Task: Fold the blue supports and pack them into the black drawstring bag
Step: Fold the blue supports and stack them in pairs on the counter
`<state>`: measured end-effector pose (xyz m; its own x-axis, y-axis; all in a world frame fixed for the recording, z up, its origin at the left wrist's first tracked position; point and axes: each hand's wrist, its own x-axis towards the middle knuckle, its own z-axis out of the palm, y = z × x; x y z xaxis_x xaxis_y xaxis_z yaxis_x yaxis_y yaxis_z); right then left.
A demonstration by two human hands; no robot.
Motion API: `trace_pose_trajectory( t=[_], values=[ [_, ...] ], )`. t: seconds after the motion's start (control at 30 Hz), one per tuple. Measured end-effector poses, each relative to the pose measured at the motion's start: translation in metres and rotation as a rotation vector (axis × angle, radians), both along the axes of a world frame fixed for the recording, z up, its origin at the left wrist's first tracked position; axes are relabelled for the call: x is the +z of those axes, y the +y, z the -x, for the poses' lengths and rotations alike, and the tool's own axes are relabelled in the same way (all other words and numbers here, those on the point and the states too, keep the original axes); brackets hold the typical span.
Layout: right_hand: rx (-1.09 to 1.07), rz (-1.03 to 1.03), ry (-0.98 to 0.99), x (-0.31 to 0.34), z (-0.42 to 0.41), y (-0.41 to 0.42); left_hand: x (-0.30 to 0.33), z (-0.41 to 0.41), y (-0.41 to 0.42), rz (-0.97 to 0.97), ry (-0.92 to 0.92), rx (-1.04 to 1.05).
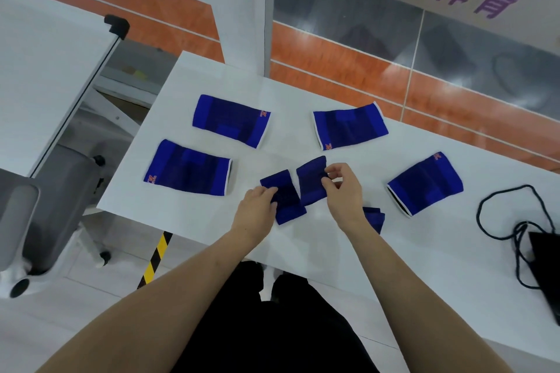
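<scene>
Several blue supports lie flat on the white table (303,251): one at the far left (231,120), one at the near left (188,171), one at the far right (350,125), one at the right (424,183). In the middle a blue support (291,191) is bent in two. My left hand (257,206) presses its near half. My right hand (342,188) pinches its raised far half. A folded blue support (374,216) peeks out beside my right wrist. The black drawstring bag (545,266) lies at the right edge with its cord (497,215) looped on the table.
A grey office chair (45,206) stands left of the table beside a white board on a frame (54,76). Yellow-black tape (156,257) marks the floor under the table's left corner. An orange-and-grey wall runs behind the table.
</scene>
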<state>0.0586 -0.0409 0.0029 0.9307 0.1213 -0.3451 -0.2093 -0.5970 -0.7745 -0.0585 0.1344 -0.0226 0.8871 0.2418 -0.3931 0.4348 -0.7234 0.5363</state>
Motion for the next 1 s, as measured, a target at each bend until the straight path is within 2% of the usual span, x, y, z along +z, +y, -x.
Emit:
trace_pose_trajectory(
  t=[0.1,0.13,0.23,0.33,0.63,0.83,0.93,1.0],
  values=[
    [0.019,-0.109,0.051,0.006,0.013,0.007,0.011,-0.011,-0.008,0.612,0.077,0.575],
    [0.032,-0.125,0.062,0.005,0.017,0.01,0.011,-0.014,-0.009,0.716,0.082,0.662],
    [0.068,-0.13,0.071,-0.002,0.027,0.017,0.01,-0.016,-0.009,0.8,0.028,0.742],
    [0.084,-0.087,0.077,-0.016,0.031,0.02,0.005,-0.011,-0.009,0.763,0.003,0.809],
    [0.178,0.104,0.062,-0.046,0.036,0.031,-0.009,-0.003,-0.009,0.665,0.027,0.813],
    [0.22,0.261,-0.009,-0.058,0.035,0.033,-0.016,-0.004,-0.01,0.465,0.12,0.626],
    [0.221,0.269,0.0,-0.062,0.035,0.033,-0.017,-0.006,-0.012,0.331,0.104,0.474],
    [0.211,0.241,0.017,-0.064,0.034,0.032,-0.019,-0.007,-0.013,0.314,0.101,0.449]
  ],
)
